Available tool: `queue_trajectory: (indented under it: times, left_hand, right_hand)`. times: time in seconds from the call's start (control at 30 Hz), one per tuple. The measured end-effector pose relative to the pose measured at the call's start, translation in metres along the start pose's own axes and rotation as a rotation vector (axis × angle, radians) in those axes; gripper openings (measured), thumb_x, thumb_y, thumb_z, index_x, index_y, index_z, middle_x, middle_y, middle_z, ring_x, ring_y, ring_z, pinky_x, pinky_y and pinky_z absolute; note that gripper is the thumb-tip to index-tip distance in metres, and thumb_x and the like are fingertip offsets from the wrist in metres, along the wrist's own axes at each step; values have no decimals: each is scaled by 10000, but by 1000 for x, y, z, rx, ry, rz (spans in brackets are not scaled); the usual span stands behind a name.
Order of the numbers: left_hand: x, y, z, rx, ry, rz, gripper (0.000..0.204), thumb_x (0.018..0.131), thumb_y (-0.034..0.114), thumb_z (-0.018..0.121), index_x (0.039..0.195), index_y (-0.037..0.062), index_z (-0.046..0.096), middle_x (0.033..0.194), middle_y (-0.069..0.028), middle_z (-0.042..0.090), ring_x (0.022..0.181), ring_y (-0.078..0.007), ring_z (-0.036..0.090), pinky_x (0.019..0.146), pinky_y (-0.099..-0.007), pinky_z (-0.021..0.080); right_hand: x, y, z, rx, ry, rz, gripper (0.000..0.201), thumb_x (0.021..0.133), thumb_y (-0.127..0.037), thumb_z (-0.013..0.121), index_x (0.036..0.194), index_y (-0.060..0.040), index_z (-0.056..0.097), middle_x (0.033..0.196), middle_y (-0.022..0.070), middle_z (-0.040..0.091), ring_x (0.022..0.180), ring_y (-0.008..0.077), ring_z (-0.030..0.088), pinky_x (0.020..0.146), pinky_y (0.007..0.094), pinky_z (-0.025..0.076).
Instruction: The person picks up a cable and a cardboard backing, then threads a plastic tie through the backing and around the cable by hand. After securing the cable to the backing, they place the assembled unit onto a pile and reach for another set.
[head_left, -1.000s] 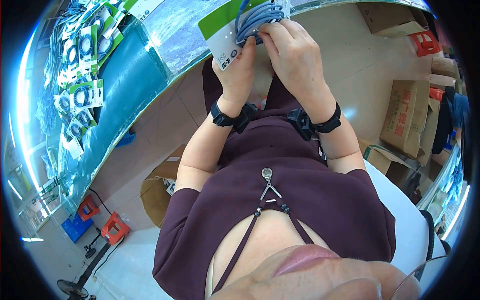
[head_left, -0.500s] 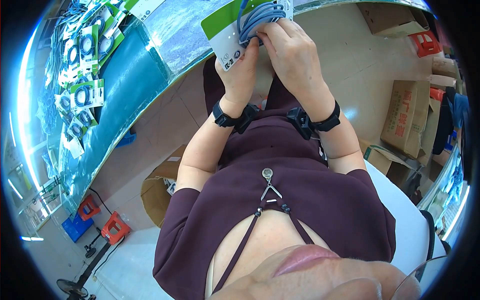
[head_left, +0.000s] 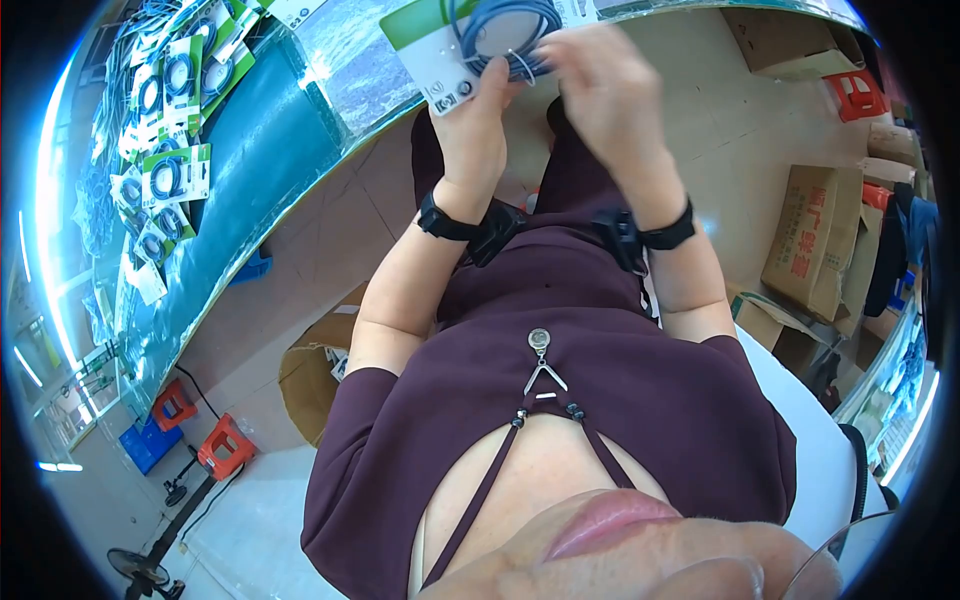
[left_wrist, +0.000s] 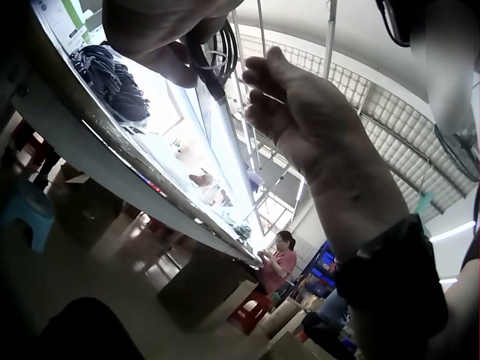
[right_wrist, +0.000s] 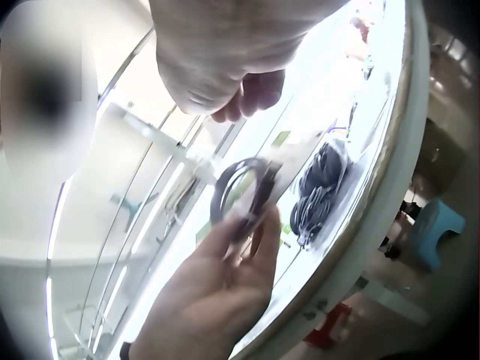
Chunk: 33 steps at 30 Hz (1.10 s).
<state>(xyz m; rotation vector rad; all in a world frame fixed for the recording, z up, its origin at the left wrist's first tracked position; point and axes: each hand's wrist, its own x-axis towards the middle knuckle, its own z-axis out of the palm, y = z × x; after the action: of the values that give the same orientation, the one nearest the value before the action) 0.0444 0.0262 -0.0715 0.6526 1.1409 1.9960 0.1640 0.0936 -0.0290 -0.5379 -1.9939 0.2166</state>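
In the head view my left hand (head_left: 473,140) holds a green-and-white card (head_left: 428,62) with a coiled blue cable (head_left: 467,42) on it, the thumb pressed at the coil's lower edge. A thin white tie (head_left: 527,68) shows at the bottom of the coil. My right hand (head_left: 615,95) is blurred just right of the coil. From the left wrist, the fingers of the right hand (left_wrist: 315,120) look loosely bent and apart from the cable (left_wrist: 225,52). The right wrist view shows the left hand (right_wrist: 210,292) pinching the coil (right_wrist: 223,191) from below.
Several carded cables (head_left: 165,180) lie piled on the teal table (head_left: 250,170) at left. Dark cable bundles (right_wrist: 315,202) lie on the bench. Cardboard boxes (head_left: 812,225) and red stools (head_left: 855,95) stand on the floor at right. Another person (left_wrist: 279,262) is further along the bench.
My right hand has come off the cable coil and moved slightly right, now blurred. The left hand has shifted the card and coil a little up and left; the white tie now shows.
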Motion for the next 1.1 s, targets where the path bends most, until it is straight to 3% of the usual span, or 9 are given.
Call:
queue_trajectory:
  times: [0.1, 0.17, 0.2, 0.27, 0.37, 0.77, 0.93, 1.03, 1.1]
  left_hand:
    - [3, 16, -4, -219, -12, -116, 219, 888, 48, 609, 1100, 19, 566, 982, -51, 636, 872, -155, 634, 749, -289, 539]
    - [2, 20, -5, -342, -66, -216, 238, 902, 40, 582, 1134, 21, 535, 1028, -65, 626, 905, -191, 639, 790, -340, 560]
    - [1, 20, -3, -406, -96, -270, 248, 909, 35, 569, 1151, 22, 519, 1051, -72, 621, 922, -209, 642, 810, -365, 570]
    - [-1, 17, 2, -419, -121, -280, 245, 910, 38, 567, 1150, 20, 520, 1052, -75, 622, 922, -207, 643, 816, -364, 570]
    - [-8, 13, 6, -434, -154, -307, 241, 913, 44, 564, 1149, 15, 523, 1052, -80, 625, 922, -202, 645, 829, -363, 569]
    - [-16, 13, 13, -402, -157, -335, 262, 915, 41, 559, 1170, 10, 509, 1051, -90, 623, 929, -203, 646, 823, -361, 571]
    - [-17, 15, 14, -400, -149, -327, 272, 912, 37, 562, 1178, 13, 506, 1057, -93, 621, 936, -205, 643, 832, -369, 569]
    - [-17, 14, 13, -384, -133, -325, 276, 911, 37, 566, 1180, 16, 506, 1065, -90, 618, 947, -205, 639, 836, -372, 568]
    - [-17, 15, 12, -386, -135, -329, 283, 910, 42, 572, 1184, 21, 504, 1076, -86, 615, 962, -203, 634, 842, -373, 566]
  right_hand:
    - [-10, 38, -34, -67, 111, 192, 55, 901, -80, 589, 949, -58, 602, 822, 49, 616, 664, 144, 585, 604, 273, 487]
    - [-18, 61, -38, 254, 184, 518, 92, 926, -88, 567, 1007, -51, 592, 866, 26, 624, 715, 79, 577, 642, 235, 482]
    - [-26, 58, -31, 251, 183, 517, 92, 926, -88, 567, 1007, -51, 592, 866, 26, 624, 715, 79, 577, 642, 235, 482]
    - [-38, 40, -5, 715, -51, 740, 144, 921, -63, 559, 1058, -28, 581, 912, 35, 630, 745, 90, 587, 674, 229, 485]
    - [-49, 39, 20, 1067, -211, 804, 198, 894, -31, 574, 1091, -25, 585, 963, 40, 637, 827, 118, 605, 737, 247, 489]
    - [-57, 49, 46, 362, -1, 304, 347, 792, -14, 656, 1132, -12, 583, 1089, 80, 624, 997, 193, 590, 876, 317, 461]
    - [-61, 49, 57, 479, 103, 420, 306, 798, -21, 652, 1096, 9, 590, 1069, 96, 631, 982, 186, 594, 865, 314, 465]
    - [-63, 48, 63, 440, 197, 448, 275, 778, 71, 489, 1030, 51, 597, 970, 198, 638, 923, 345, 614, 823, 363, 474]
    - [-68, 50, 66, 434, 187, 468, 255, 784, 69, 488, 1016, 53, 593, 964, 197, 640, 917, 330, 619, 806, 356, 478]
